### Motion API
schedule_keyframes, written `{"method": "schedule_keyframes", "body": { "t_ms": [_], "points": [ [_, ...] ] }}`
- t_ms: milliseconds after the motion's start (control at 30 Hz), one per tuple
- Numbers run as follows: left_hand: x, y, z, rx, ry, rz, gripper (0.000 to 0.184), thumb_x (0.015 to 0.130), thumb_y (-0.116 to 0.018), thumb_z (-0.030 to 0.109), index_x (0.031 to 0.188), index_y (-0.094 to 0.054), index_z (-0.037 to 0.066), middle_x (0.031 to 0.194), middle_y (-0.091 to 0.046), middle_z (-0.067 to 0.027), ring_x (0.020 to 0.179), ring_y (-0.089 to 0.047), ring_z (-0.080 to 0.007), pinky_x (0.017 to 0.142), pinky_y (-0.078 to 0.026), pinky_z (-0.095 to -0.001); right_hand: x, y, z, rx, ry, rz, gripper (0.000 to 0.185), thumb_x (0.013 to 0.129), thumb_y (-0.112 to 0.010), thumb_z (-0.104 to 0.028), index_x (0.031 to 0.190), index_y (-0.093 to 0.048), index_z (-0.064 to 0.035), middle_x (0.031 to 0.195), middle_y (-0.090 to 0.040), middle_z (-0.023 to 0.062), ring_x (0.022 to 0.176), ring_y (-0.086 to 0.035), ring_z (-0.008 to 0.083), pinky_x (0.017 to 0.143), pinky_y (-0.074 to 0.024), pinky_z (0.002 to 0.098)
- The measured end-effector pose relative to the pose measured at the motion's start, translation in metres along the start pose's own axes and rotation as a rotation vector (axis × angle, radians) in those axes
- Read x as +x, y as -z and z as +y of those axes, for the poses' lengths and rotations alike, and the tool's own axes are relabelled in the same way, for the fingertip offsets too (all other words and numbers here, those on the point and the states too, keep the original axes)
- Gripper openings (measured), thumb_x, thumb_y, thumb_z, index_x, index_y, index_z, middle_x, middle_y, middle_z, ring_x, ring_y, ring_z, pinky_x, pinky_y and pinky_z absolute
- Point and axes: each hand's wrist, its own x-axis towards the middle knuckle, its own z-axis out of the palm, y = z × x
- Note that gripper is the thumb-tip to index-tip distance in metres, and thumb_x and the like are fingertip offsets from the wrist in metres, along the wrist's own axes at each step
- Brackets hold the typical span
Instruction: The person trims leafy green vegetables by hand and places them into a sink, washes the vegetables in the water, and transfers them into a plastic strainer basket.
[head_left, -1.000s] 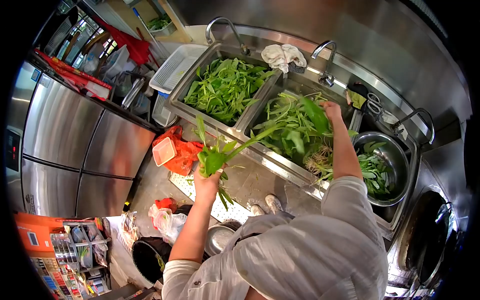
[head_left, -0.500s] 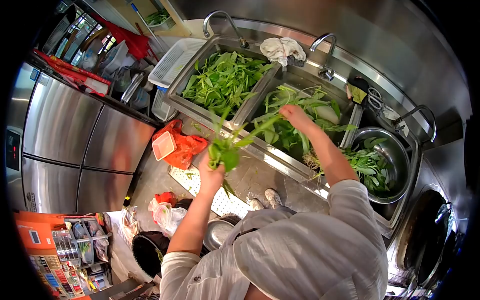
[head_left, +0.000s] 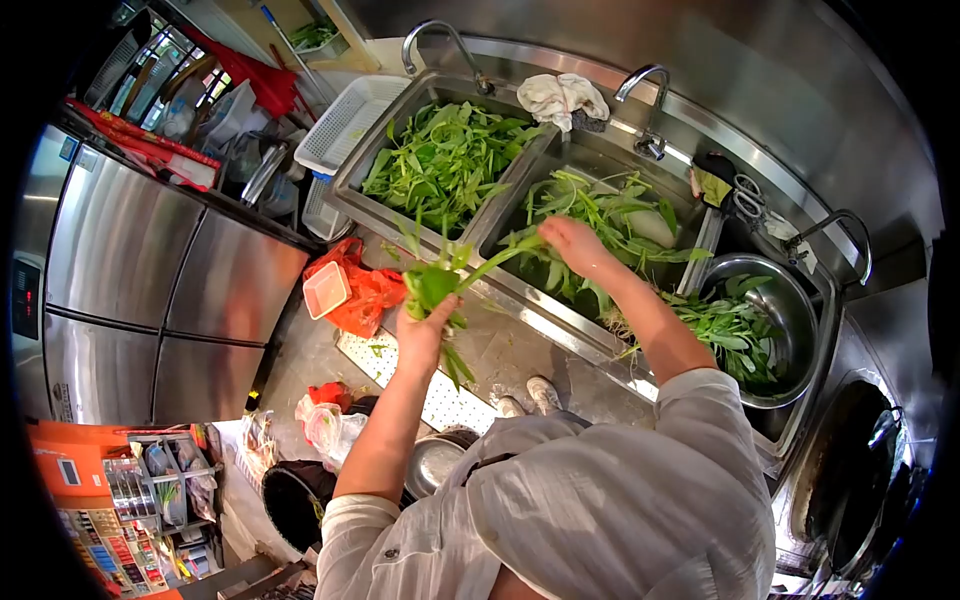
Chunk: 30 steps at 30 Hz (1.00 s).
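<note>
My left hand [head_left: 420, 332] is closed around a bunch of leafy greens [head_left: 432, 287], held over the floor in front of the sink. Long stalks reach from that bunch to my right hand [head_left: 575, 245], whose fingers are pinched on their far end. Below and behind my right hand, more loose greens [head_left: 625, 215] with stalks lie in the middle basin [head_left: 513, 215], beside a pale rounded object [head_left: 652, 226]. The left basin holds a heap of leafy greens [head_left: 450, 160]. Rooted greens [head_left: 735, 335] hang over a steel bowl [head_left: 805, 330] at the right.
Taps [head_left: 650, 145] line the back of the sink, with a white cloth [head_left: 562, 98] and scissors [head_left: 748, 195] nearby. A white basket [head_left: 350, 125] stands left. On the floor are a red plastic bag [head_left: 370, 305] and a black bin [head_left: 295, 505]. A steel refrigerator [head_left: 130, 260] stands left.
My right hand has shifted a little left, toward my left hand. The bunch in my left hand has tilted and moved slightly left.
</note>
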Motion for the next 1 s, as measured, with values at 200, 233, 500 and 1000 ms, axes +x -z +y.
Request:
{"method": "schedule_keyframes", "body": {
  "t_ms": [200, 233, 500, 1000],
  "points": [
    [0.005, -0.011, -0.012, -0.143, 0.073, 0.016, 0.016, 0.077, -0.057, -0.001, 0.093, -0.054, 0.0, 0.082, -0.058, -0.0044, 0.073, -0.056, -0.0137, 0.066, -0.044, -0.0254, 0.015, 0.022, 0.079, -0.414, -0.218, 0.31, 0.028, 0.085, -0.043, -0.027, 0.089, -0.06, -0.0053, 0.097, -0.059, 0.0148, 0.09, -0.056, 0.0253, 0.077, -0.0437, 0.0363],
    [0.005, -0.011, -0.01, -0.158, 0.078, -0.007, 0.016, 0.078, -0.056, -0.001, 0.093, -0.054, 0.0, 0.082, -0.058, -0.0045, 0.073, -0.056, -0.0138, 0.066, -0.044, -0.0253, 0.015, 0.018, 0.067, -0.414, -0.218, 0.306, 0.028, 0.085, -0.043, -0.027, 0.089, -0.06, -0.0053, 0.097, -0.059, 0.0148, 0.09, -0.056, 0.0253, 0.077, -0.0437, 0.0363],
    [0.017, -0.01, -0.013, -0.025, 0.056, -0.079, 0.015, 0.079, -0.056, 0.002, 0.094, -0.054, 0.001, 0.08, -0.059, -0.0034, 0.072, -0.056, -0.0124, 0.063, -0.044, -0.0234, 0.009, 0.001, -0.004, 0.352, -0.098, -0.271, 0.035, 0.088, -0.043, -0.032, 0.088, -0.059, -0.0007, 0.07, -0.056, 0.0061, 0.063, -0.049, 0.0156, 0.061, -0.0412, 0.0277],
    [0.025, -0.027, -0.016, -0.304, 0.185, -0.097, 0.021, 0.077, -0.057, 0.0, 0.097, -0.055, -0.001, 0.083, -0.059, -0.0064, 0.07, -0.057, -0.0148, 0.064, -0.045, -0.0254, 0.0, -0.024, -0.02, -0.146, 0.284, -0.042, 0.013, 0.08, -0.049, -0.015, 0.085, -0.057, -0.0058, 0.083, -0.055, 0.0116, 0.082, -0.051, 0.0277, 0.078, -0.0394, 0.0346]
  ]
}}
